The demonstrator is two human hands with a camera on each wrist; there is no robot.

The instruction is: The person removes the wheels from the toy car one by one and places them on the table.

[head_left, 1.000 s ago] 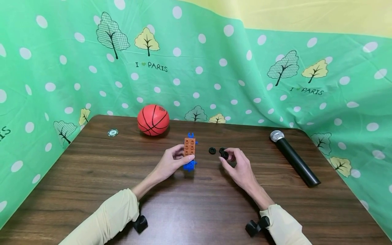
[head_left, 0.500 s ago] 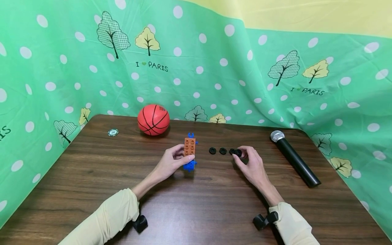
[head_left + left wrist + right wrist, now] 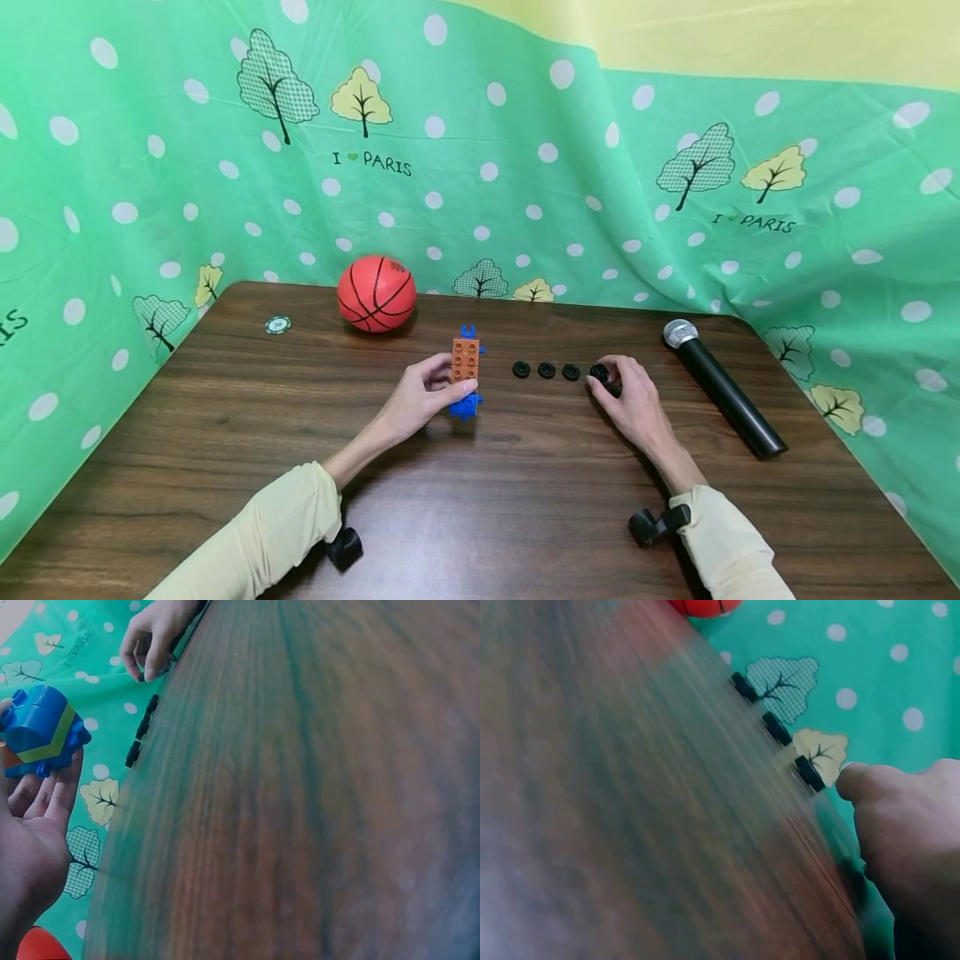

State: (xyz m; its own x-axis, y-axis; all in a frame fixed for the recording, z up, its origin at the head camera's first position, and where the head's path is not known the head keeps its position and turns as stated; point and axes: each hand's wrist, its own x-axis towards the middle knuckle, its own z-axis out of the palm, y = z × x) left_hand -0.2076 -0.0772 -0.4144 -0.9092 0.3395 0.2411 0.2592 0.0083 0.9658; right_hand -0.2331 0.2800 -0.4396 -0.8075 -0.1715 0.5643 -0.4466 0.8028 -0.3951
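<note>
My left hand [image 3: 420, 396] grips a toy building-block vehicle body [image 3: 465, 358], orange with studs in the middle and blue at both ends. In the left wrist view, its blue block [image 3: 41, 727] carries a yellow-green stripe, with fingers beneath it. On the tabletop to the right, three small black toy wheels [image 3: 546, 370] lie flat in a row. At the row's right end my right hand [image 3: 633, 400] pinches another black wheel [image 3: 599, 372] between thumb and fingers, low at the table. In the right wrist view that wheel is hidden behind the hand.
A red toy basketball [image 3: 377, 293] sits at the back of the table [image 3: 480, 500], with a poker chip [image 3: 277, 325] to its left. To the right lies a black microphone [image 3: 723, 389]. A green patterned cloth [image 3: 480, 208] hangs behind the table edge.
My right hand has moved right; wheels that were bunched at its fingers now lie spaced in a row, one still pinched. My left hand and the toy body have stayed in place.
</note>
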